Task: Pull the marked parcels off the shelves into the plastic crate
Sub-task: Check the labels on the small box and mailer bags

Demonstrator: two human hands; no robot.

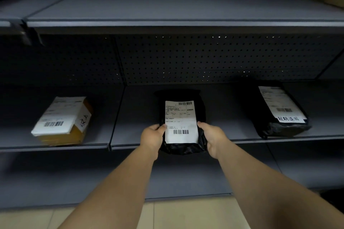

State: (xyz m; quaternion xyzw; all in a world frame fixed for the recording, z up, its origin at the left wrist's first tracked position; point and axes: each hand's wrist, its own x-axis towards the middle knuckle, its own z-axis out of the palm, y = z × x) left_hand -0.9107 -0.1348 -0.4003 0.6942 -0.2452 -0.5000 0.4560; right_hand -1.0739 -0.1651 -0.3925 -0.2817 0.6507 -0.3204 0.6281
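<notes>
Gripping black plastic mailer bag with white label at middle shelf's front edge | we are clasping it, left hand and right hand closed on opposite sides | we are advising a level outward pull, avoiding the loose film | crate not visible

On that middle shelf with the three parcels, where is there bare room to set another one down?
Two bare patches on the middle shelf: one between the cardboard box and the black bag parcel held by the left hand and right hand, another between that parcel and the right black bag parcel. The upper shelf is mostly bare. Crowding is only around the hands.
</notes>
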